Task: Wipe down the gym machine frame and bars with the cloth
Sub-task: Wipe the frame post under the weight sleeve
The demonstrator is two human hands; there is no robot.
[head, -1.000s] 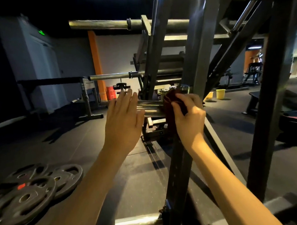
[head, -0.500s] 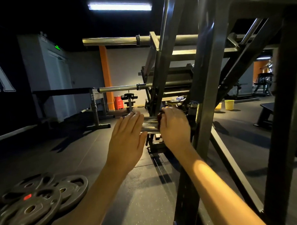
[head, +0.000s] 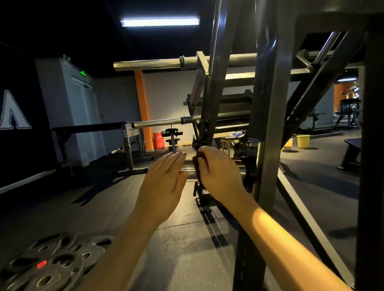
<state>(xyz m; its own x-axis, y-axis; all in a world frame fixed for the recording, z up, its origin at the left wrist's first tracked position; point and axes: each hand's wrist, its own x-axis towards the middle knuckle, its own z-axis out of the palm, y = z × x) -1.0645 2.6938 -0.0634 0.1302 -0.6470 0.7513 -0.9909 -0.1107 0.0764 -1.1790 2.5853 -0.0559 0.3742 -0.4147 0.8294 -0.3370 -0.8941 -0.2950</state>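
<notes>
A dark steel gym machine frame [head: 271,125] rises on the right, with slanted uprights and several chrome bars sticking out to the left. My right hand [head: 219,175] grips a dark red cloth [head: 198,164] wrapped round a short chrome bar [head: 188,168] at waist height. Only an edge of the cloth shows past my fingers. My left hand [head: 164,185] is held flat with straight fingers against the free end of that same bar, just left of the cloth.
A pile of black weight plates [head: 49,272] lies on the floor at lower left. Two longer chrome bars [head: 149,64] jut out above. A bench rack [head: 125,136] stands behind, and yellow buckets [head: 303,141] sit at the far right.
My right hand slid the cloth leftward along the bar toward my left hand. The view tilted upward, bringing the ceiling light into sight.
</notes>
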